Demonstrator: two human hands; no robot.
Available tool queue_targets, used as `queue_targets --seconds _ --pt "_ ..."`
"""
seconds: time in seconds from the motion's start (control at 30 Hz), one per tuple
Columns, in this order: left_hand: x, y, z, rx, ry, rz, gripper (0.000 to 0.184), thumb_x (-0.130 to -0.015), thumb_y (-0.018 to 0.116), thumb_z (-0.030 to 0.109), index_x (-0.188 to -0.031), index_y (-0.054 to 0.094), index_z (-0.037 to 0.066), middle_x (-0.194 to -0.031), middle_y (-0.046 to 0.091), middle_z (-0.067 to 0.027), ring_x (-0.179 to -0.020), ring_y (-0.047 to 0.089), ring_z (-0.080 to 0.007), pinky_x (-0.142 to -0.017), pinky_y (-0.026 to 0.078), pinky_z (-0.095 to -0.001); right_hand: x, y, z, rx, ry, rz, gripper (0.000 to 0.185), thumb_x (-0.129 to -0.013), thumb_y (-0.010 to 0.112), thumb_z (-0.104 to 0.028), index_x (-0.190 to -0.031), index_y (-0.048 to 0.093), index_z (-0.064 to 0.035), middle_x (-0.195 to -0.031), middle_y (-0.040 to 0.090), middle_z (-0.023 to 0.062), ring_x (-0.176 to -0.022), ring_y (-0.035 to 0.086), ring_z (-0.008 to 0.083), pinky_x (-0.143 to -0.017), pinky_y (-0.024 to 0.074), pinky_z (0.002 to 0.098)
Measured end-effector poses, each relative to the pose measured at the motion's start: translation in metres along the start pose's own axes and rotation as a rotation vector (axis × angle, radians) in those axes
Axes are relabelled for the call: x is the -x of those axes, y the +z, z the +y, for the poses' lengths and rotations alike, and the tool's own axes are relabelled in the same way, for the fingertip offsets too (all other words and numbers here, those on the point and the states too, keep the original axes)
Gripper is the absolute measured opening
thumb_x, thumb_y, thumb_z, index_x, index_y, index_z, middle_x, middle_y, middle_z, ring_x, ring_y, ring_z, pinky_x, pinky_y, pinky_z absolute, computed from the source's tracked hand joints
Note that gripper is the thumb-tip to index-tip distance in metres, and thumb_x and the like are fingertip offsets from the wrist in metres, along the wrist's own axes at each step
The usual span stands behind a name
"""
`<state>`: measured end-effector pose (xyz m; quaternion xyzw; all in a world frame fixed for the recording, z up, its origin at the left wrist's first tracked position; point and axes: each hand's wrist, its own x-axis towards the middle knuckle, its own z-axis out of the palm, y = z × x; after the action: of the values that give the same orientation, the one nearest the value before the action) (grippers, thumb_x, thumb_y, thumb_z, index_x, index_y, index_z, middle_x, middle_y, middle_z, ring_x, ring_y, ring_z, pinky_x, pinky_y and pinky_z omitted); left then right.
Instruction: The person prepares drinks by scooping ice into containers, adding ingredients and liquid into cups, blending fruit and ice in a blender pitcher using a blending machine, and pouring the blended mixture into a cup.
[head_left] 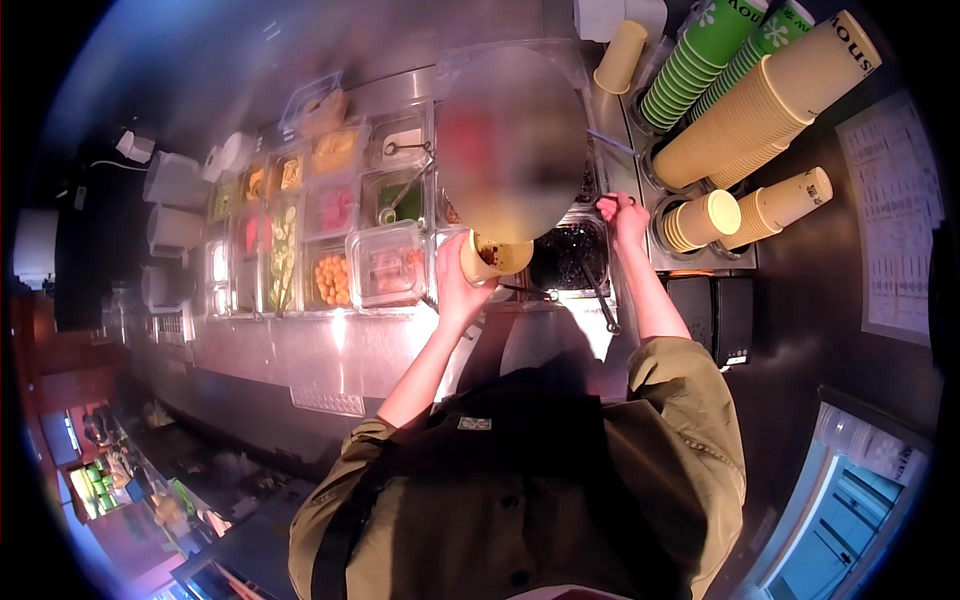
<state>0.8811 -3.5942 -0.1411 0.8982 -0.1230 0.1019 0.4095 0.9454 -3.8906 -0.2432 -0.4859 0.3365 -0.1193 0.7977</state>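
My left hand (pixel 456 285) is wrapped around a yellowish paper cup (pixel 481 262), tilted so its mouth shows, with dark bits inside. The cup is over the front edge of the topping containers, beside a steel container of black, glossy topping (pixel 567 262). My right hand (pixel 626 220) is closed at the right edge of that container, around what looks like the dark handle of a utensil; its far end is hidden. A ladle (pixel 600 295) leans out of the black topping, its handle end pointing towards me. A blurred round patch hides the area beyond the cup.
To the left stand clear containers of orange balls (pixel 332 279), green slices (pixel 284 255) and a green topping with a ladle (pixel 398 198). Green cups (pixel 695 75) and yellowish cups (pixel 730 120) lean in stacks at the right. A steel counter edge (pixel 300 345) runs in front.
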Motion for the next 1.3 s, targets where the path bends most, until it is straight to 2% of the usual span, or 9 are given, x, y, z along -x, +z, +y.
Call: queue_targets --seconds 0.23,0.33,0.43,0.5,0.8,0.9,1.03,1.13,1.3 --pt "-0.008 0.001 -0.004 -0.114 -0.073 -0.047 0.080 -0.055 0.077 0.011 -0.126 0.040 0.008 -0.112 0.048 -0.0152 -0.107 0.044 -0.0340 -0.093 0.036 -0.0417 0.000 -0.016 -0.001 -0.179 0.069 0.036 0.026 -0.094 0.046 -0.015 -0.094 0.054 0.0095 -0.078 0.064 0.0179 -0.062 0.064 0.0208 -0.052 0.0495 0.0253" --pt "-0.010 0.001 -0.002 -0.131 -0.108 -0.065 0.081 -0.055 0.077 0.010 -0.127 0.040 0.010 -0.112 0.047 -0.0157 -0.107 0.043 -0.0344 -0.093 0.035 -0.0421 0.001 -0.010 0.001 -0.057 -0.107 -0.005 0.026 -0.094 0.047 -0.016 -0.094 0.056 0.0083 -0.078 0.064 0.0155 -0.063 0.063 0.0183 -0.056 0.0495 0.0243" --pt "-0.010 0.004 -0.002 -0.144 -0.150 -0.097 0.081 -0.055 0.076 0.010 -0.128 0.041 0.012 -0.112 0.047 -0.0166 -0.105 0.044 -0.0347 -0.093 0.036 -0.0425 0.012 0.009 0.009 0.263 -0.338 -0.252 0.025 -0.094 0.049 -0.017 -0.095 0.058 0.0064 -0.077 0.064 0.0124 -0.064 0.062 0.0154 -0.061 0.0491 0.0232" --pt "-0.009 0.006 -0.002 -0.152 -0.168 -0.110 0.081 -0.055 0.076 0.011 -0.128 0.041 0.013 -0.111 0.047 -0.0171 -0.104 0.044 -0.0347 -0.092 0.036 -0.0425 0.024 0.019 0.013 0.328 -0.328 -0.348 0.024 -0.094 0.049 -0.016 -0.096 0.061 0.0053 -0.078 0.065 0.0110 -0.067 0.063 0.0138 -0.063 0.0490 0.0229" --pt "-0.010 0.007 -0.013 -0.215 -0.209 -0.079 0.079 -0.054 0.076 0.012 -0.126 0.043 0.018 -0.108 0.049 -0.0168 -0.103 0.045 -0.0353 -0.089 0.038 -0.0434 0.032 0.014 -0.004 0.160 -0.161 -0.286 0.030 -0.095 0.047 -0.019 -0.098 0.057 0.0083 -0.083 0.065 0.0164 -0.070 0.065 0.0212 -0.063 0.0515 0.0252" --pt "-0.015 0.005 -0.012 -0.247 -0.233 -0.066 0.080 -0.055 0.076 0.012 -0.127 0.041 0.018 -0.108 0.049 -0.0172 -0.103 0.045 -0.0358 -0.089 0.039 -0.0437 0.035 0.008 -0.007 0.180 -0.138 -0.269 0.028 -0.095 0.047 -0.018 -0.099 0.058 0.0074 -0.083 0.065 0.0150 -0.070 0.065 0.0197 -0.063 0.0511 0.0248" --pt "-0.016 0.005 -0.015 -0.282 -0.250 -0.063 0.081 -0.055 0.077 0.014 -0.128 0.041 0.019 -0.108 0.049 -0.0178 -0.103 0.045 -0.0360 -0.088 0.039 -0.0436 0.046 0.013 0.001 0.421 -0.413 -0.338 0.023 -0.093 0.048 -0.013 -0.095 0.060 0.0063 -0.077 0.065 0.0117 -0.066 0.064 0.0152 -0.061 0.0501 0.0248" --pt "-0.015 0.008 -0.014 -0.287 -0.259 -0.089 0.082 -0.055 0.077 0.013 -0.128 0.041 0.019 -0.108 0.047 -0.0175 -0.101 0.045 -0.0361 -0.088 0.037 -0.0438 0.045 0.017 0.015 0.240 -0.254 -0.314 0.024 -0.093 0.048 -0.013 -0.095 0.059 0.0073 -0.078 0.065 0.0146 -0.067 0.065 0.0178 -0.060 0.0505 0.0253" --pt "-0.015 0.004 -0.011 -0.320 -0.266 -0.088 0.083 -0.055 0.078 0.012 -0.128 0.040 0.019 -0.108 0.046 -0.0176 -0.101 0.044 -0.0364 -0.089 0.036 -0.0443 0.040 0.000 0.022 -0.065 0.005 -0.057 0.027 -0.094 0.046 -0.016 -0.100 0.054 0.0083 -0.085 0.065 0.0186 -0.072 0.066 0.0220 -0.061 0.0521 0.0269"
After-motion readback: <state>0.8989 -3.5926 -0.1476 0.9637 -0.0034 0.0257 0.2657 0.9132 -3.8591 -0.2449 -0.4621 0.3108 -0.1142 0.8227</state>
